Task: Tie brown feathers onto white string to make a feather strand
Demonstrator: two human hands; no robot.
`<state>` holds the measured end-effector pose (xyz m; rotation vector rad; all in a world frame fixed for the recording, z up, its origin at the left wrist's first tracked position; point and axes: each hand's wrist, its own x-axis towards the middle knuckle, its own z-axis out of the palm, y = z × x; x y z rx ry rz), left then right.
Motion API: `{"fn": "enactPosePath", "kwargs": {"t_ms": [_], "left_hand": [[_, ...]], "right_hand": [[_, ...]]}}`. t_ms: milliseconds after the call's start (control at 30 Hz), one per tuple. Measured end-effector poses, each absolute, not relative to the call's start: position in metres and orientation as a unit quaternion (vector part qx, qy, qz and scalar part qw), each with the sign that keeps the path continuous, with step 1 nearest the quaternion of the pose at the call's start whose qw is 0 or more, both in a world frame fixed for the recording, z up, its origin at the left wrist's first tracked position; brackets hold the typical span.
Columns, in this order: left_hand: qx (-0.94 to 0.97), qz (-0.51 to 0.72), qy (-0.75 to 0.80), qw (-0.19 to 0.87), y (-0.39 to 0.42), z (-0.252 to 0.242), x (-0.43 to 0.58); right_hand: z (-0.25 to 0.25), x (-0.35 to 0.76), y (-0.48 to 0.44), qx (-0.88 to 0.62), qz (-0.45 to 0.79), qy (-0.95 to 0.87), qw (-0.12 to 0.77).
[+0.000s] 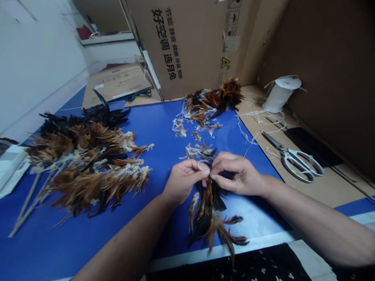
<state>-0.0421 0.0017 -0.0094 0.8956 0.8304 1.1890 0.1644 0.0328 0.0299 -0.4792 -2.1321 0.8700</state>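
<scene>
A bunch of brown and black feathers (pixel 207 214) hangs down from between my two hands, its tips reaching the near edge of the blue table. My left hand (pixel 187 177) is closed, pinching the top of this bunch between thumb and fingers. A loop of white string (pixel 203 162) shows by the left fingertips. Right beside it, my right hand (pixel 235 173) is closed in a pinch at the same spot, apparently on the string; the fingertips partly hide it. Loose feather bits (pixel 197 150) lie just beyond the hands.
Bundled feathers (pixel 99 181) with grey sticks (pixel 28 205) lie at left. More feathers (pixel 217 100) sit at the back, near a large cardboard box (pixel 195 40). At right are silver scissors (pixel 300 162) and a spool of white string (pixel 280 96). Dark scissors (pixel 138 94) lie farther back.
</scene>
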Motion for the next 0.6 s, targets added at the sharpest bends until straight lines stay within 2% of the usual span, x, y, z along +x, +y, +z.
{"fn": "enactPosePath", "kwargs": {"t_ms": [133,267,467,600], "left_hand": [[0.396,0.533,0.371,0.649,0.001,-0.008,-0.042],[0.41,0.527,0.369,0.646,0.0,-0.01,-0.044],[0.426,0.519,0.358,0.648,-0.001,-0.011,-0.043],[0.443,0.531,0.361,0.625,-0.002,-0.007,-0.041]], "right_hand": [[0.03,0.168,0.036,-0.179,0.351,-0.84,0.372],[0.028,0.171,0.04,-0.241,0.375,-0.809,0.383],[0.014,0.165,0.038,-0.283,0.557,-0.712,0.32],[0.01,0.163,0.037,-0.295,0.601,-0.666,0.329]]}}
